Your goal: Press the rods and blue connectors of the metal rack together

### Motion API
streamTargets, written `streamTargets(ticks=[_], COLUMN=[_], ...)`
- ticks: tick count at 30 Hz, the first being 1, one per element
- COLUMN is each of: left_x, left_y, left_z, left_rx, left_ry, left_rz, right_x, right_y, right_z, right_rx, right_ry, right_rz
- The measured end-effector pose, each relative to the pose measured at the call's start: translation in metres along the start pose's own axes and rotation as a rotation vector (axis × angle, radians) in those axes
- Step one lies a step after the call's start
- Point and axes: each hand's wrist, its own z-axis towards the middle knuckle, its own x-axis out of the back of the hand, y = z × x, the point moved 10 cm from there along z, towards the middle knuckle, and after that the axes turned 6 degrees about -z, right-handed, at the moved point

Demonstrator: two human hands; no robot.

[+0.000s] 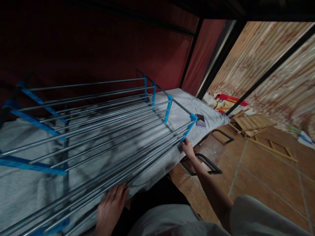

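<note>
A rack of grey metal tubes with blue plastic brackets, like a shoe rack [103,144], lies across a grey cloth [145,141] in front of me. My left hand [110,208] is at its near side, fingers together and curled over the nearest tube; part of the grip is hidden. Farther right, my right hand [187,147] holds the lower end of the rack's right side, just below a blue bracket [190,127]. Its fingertips are partly hidden behind the frame.
A phone [201,121] lies on the cloth beyond the rack's right end. Dark metal loops like chair armrests [209,167] stand beside the cloth's edge. A folded wooden piece [256,124] and a red-and-yellow box [228,103] are on the tiled floor. A red wall [110,49] stands behind.
</note>
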Motion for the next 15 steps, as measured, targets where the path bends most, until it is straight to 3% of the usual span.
streamTargets(ticks=[10, 15], left_x=[-0.002, 0.008], left_y=[-0.012, -0.04], left_z=[-0.002, -0.031], left_rx=[0.003, 0.081], left_ry=[-0.12, -0.087], left_rz=[-0.002, -0.063], right_x=[-0.004, -0.004], right_y=[-0.003, -0.003], right_z=[0.01, 0.008], right_rx=[-0.015, 0.026], right_ry=[-0.011, -0.023], right_rz=[0.024, 0.064])
